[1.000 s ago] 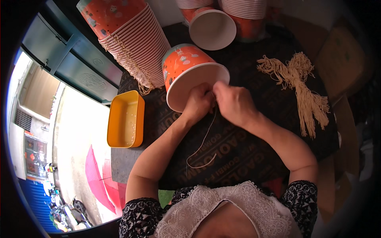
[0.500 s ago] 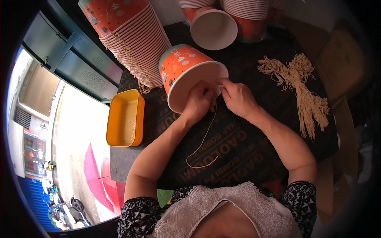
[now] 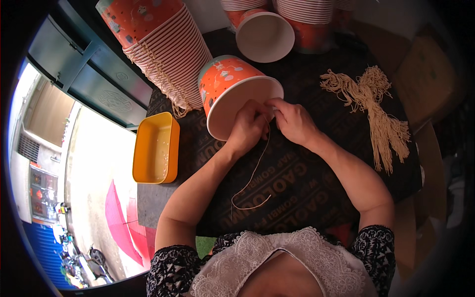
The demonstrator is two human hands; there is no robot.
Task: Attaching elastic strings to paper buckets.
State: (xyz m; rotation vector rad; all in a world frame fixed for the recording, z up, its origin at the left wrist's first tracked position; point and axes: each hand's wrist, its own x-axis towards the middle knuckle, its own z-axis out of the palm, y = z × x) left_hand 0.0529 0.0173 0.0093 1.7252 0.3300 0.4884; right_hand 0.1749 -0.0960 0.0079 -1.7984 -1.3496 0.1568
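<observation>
An orange paper bucket (image 3: 228, 79) with printed figures lies tilted on its side, its white open mouth toward me. My left hand (image 3: 249, 126) reaches into the mouth at the lower right rim, fingers closed on a thin beige string (image 3: 257, 166). From there the string hangs down and curls on the dark table. My right hand (image 3: 293, 121) pinches the bucket's rim close beside the left fingertips. Both hands' fingers hide the exact spot where string and rim meet.
To the left stands a yellow plastic tub (image 3: 170, 148) holding small white bits. Behind it leans a tall stack of nested buckets (image 3: 170, 54) with strings hanging along it. Another bucket (image 3: 265, 37) lies at the back. A bundle of beige strings (image 3: 371, 106) rests on the right.
My right fingers have shifted slightly left along the rim, toward my left hand. The bucket's mouth has tipped a little; the string lies nearly as before.
</observation>
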